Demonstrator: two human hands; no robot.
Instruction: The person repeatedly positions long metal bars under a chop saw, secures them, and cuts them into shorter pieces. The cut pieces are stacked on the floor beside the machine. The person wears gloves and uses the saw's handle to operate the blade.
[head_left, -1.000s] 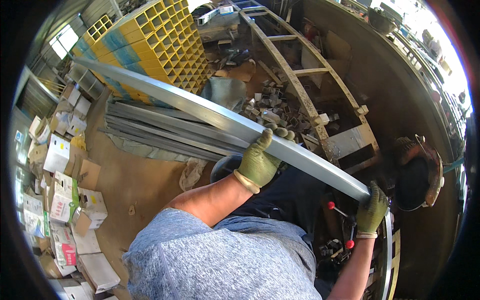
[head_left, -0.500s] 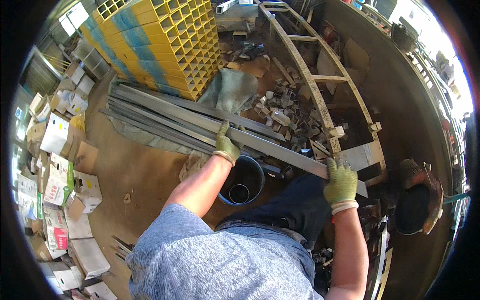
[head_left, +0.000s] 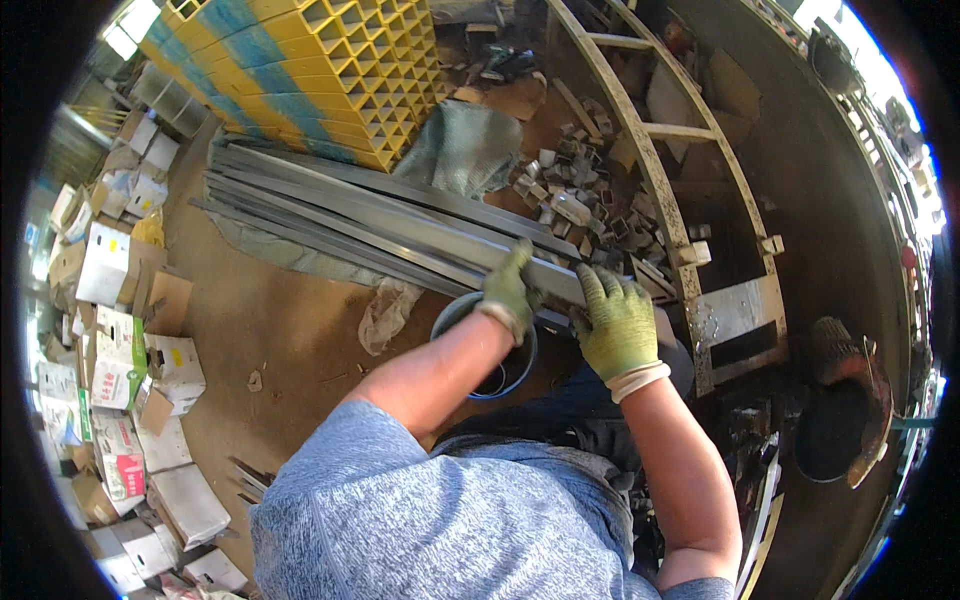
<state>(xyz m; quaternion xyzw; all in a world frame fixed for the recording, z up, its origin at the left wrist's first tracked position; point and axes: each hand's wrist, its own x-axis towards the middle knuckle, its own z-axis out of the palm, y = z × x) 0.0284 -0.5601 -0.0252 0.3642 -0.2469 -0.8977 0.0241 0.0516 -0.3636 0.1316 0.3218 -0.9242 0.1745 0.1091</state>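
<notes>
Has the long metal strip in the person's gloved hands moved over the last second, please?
Yes. The metal strip was held raised across the view; it now lies low on the pile of strips beside the yellow grid stack, both hands on it.

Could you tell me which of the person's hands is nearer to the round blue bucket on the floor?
Left. The left hand hangs directly over the bucket rim; the right hand sits off to its right side.

Bare dirt floor [head_left: 290, 330], sunlit. Yellow-and-blue grating stack [head_left: 330, 70] far side. Left of it, scattered cardboard boxes [head_left: 120, 350]. Right of it, a pale ladder frame [head_left: 650, 150] over metal scrap pieces [head_left: 580, 200].
</notes>
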